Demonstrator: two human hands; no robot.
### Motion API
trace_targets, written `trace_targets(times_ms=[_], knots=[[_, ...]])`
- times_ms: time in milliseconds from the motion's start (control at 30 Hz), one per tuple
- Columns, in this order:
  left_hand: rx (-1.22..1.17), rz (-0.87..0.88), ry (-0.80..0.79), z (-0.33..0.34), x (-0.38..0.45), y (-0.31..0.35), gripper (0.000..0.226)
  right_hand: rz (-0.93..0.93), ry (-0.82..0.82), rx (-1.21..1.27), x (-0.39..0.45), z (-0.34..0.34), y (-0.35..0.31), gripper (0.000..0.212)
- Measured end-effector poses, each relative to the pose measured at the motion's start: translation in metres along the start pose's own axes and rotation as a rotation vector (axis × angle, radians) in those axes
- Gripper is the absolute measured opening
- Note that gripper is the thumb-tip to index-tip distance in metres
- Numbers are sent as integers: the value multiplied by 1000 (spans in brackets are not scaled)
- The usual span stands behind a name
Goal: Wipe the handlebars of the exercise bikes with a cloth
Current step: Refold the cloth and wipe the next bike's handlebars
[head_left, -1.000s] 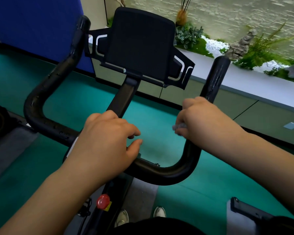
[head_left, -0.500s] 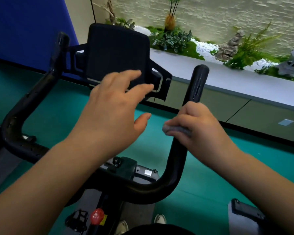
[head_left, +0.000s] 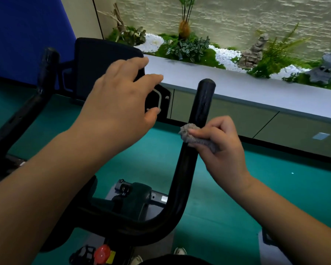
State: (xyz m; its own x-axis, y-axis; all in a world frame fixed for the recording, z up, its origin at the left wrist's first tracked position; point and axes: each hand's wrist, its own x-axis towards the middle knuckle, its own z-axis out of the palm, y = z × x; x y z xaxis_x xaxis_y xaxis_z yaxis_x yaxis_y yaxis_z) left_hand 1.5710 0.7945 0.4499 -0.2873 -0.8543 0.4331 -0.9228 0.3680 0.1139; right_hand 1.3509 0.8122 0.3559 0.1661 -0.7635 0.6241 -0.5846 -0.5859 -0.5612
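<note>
A black U-shaped handlebar (head_left: 182,175) of an exercise bike fills the middle of the view, its right prong rising to a rounded tip. My right hand (head_left: 222,148) is closed around a small grey fluffy cloth (head_left: 197,137) and presses it against the right prong, a little below the tip. My left hand (head_left: 120,106) hovers with fingers spread in front of the black console holder (head_left: 96,73), touching nothing that I can see. The left prong (head_left: 44,81) stands at the far left, partly hidden by my left forearm.
A red knob (head_left: 102,253) sits on the bike frame below the bar. A grey ledge (head_left: 256,90) with plants and white pebbles runs behind the bike. A blue panel (head_left: 27,35) stands at the back left. The floor (head_left: 237,197) is teal.
My left hand let go of the bar's centre and rose with fingers spread toward the console holder. My right hand stayed on the right prong and now shows more of the cloth.
</note>
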Motion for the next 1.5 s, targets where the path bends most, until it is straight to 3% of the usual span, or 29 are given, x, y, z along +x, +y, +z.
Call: trace_targets(times_ms=[167, 300, 500, 733, 900, 1100, 1367, 1500], knots=[[44, -13, -29, 8, 3, 7, 57, -70, 31, -85, 38, -3, 8, 18], [58, -42, -7, 9, 6, 12, 57, -2, 134, -28, 63, -6, 9, 13], [69, -54, 29, 16, 7, 16, 58, -52, -2, 14, 12, 2, 11, 13], [91, -81, 89, 24, 8, 25, 49, -60, 145, 11, 74, -8, 15, 13], [78, -101, 112, 28, 8, 23, 46, -84, 38, 21, 22, -1, 13, 13], [54, -116, 126, 31, 10, 24, 43, -109, 140, -60, 90, -14, 17, 15], [55, -125, 162, 34, 9, 25, 42, -196, -71, -96, 34, -6, 4, 15], [55, -125, 167, 34, 10, 25, 42, -109, 76, -21, 66, -10, 16, 20]])
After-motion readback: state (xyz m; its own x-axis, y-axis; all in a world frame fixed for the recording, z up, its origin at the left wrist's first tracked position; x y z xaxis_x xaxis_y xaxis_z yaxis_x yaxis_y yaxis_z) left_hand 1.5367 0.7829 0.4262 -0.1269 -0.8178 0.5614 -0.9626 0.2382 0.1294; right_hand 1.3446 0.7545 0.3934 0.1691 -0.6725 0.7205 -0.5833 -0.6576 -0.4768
